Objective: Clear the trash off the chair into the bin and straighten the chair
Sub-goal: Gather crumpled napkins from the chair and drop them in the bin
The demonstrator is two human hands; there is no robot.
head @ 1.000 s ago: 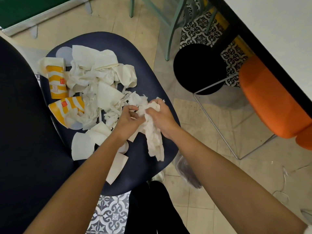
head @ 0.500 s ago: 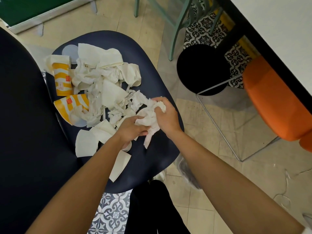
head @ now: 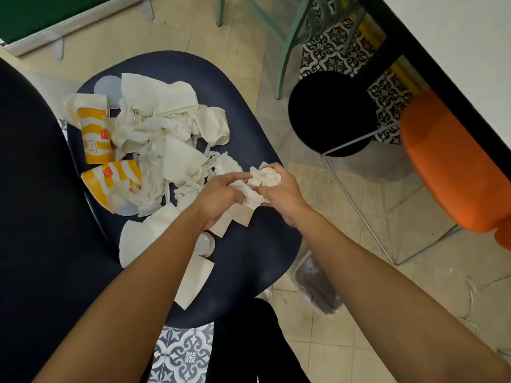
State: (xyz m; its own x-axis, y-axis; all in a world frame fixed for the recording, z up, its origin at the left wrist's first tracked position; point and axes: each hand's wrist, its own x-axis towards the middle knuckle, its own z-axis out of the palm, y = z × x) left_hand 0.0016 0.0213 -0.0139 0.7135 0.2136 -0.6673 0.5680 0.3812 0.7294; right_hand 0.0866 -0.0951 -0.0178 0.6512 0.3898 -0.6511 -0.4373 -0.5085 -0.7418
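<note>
- Beige floor tiles (head: 345, 341) surround a navy chair seat (head: 249, 258); an orange seat (head: 453, 167) stands well to the right of both hands.
- Right hand (head: 282, 192) curls round a crumpled tissue wad (head: 262, 176); left hand (head: 218, 197) pinches the wad's lower end (both over the seat's right edge).
- Left of the left hand lies a heap of napkins (head: 166, 134); beyond it, a yellow-striped paper cup (head: 95, 134) and a crushed cup (head: 110, 181).
- Under the right forearm, a clear-lined bin (head: 315, 286) sits on the floor just beside the seat, partly hidden.
</note>
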